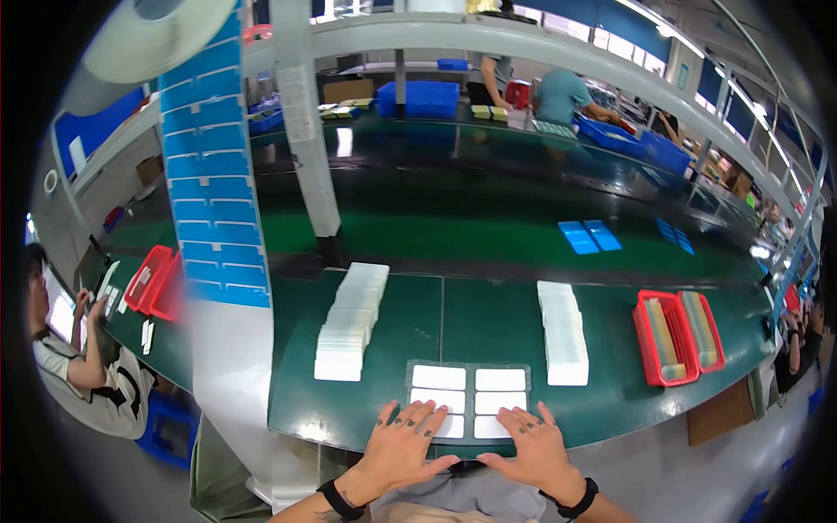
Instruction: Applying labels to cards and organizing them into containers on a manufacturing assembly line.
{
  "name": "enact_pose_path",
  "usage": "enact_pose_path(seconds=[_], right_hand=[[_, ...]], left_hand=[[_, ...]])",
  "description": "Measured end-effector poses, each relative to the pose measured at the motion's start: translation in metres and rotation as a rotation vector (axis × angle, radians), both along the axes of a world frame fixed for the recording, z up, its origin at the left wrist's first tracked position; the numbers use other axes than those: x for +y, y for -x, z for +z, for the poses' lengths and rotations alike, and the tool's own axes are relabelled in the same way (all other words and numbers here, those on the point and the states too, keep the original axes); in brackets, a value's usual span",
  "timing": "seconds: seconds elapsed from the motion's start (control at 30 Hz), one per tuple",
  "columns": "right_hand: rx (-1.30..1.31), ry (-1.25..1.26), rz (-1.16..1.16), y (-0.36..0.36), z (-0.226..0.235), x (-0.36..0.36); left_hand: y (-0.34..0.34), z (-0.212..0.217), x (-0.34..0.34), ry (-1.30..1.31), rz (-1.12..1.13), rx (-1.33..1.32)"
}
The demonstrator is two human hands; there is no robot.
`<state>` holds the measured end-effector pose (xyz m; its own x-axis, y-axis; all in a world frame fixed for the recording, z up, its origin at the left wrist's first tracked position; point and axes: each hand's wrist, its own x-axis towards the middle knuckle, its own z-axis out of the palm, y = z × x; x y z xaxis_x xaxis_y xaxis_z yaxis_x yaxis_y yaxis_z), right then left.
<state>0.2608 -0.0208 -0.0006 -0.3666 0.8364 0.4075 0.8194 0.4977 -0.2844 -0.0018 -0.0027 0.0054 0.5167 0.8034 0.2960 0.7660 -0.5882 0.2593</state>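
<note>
A clear, grey-edged tray (470, 403) lies at the table's front edge, holding white rectangular cards in two columns. My left hand (403, 446) is open, its fingertips lying on the cards of the left column. On the right column rest the fingertips of my right hand (532, 444), also open with the thumb out. Both thumbs point inward near the tray's lower edge. Beyond my left hand, a long fanned stack of white cards (352, 322) stretches away. A second fanned stack (564, 336) sits to the right of the tray.
Two red baskets (648, 336) holding thin upright sheets stand at the right. A strip of blue labels (216, 192) hangs from a roll at the left. Blue pieces (588, 237) lie on the dark green conveyor (453, 205). A co-worker (83, 366) sits at far left.
</note>
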Motion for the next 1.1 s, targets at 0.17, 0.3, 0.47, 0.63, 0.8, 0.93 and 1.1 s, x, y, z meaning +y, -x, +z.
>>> enact_pose_path(seconds=[0.17,0.3,0.47,0.63,0.8,0.93,1.1], right_hand=[[0.332,0.346,-0.041,-0.022,-0.004,0.005],[0.757,0.355,-0.226,-0.042,0.011,-0.068],[0.755,0.668,-0.264,-0.025,0.025,-0.089],[0.498,0.533,0.122,0.031,0.044,-0.064],[0.458,0.499,0.174,0.054,0.063,-0.061],[0.459,0.605,0.228,0.081,0.091,-0.062],[0.482,0.249,0.642,0.145,0.096,-0.053]], left_hand=[[0.032,0.003,0.014,0.290,-0.103,-0.165],[0.114,0.032,0.034,-0.186,0.163,-0.572],[0.341,-0.001,0.096,-0.521,1.055,-0.425],[0.460,-0.044,0.110,-0.003,0.764,-0.951],[0.380,-0.025,0.036,-0.023,0.580,-1.047],[0.278,0.030,-0.086,0.216,0.562,-1.094],[0.181,0.070,-0.165,0.390,0.522,-1.230]])
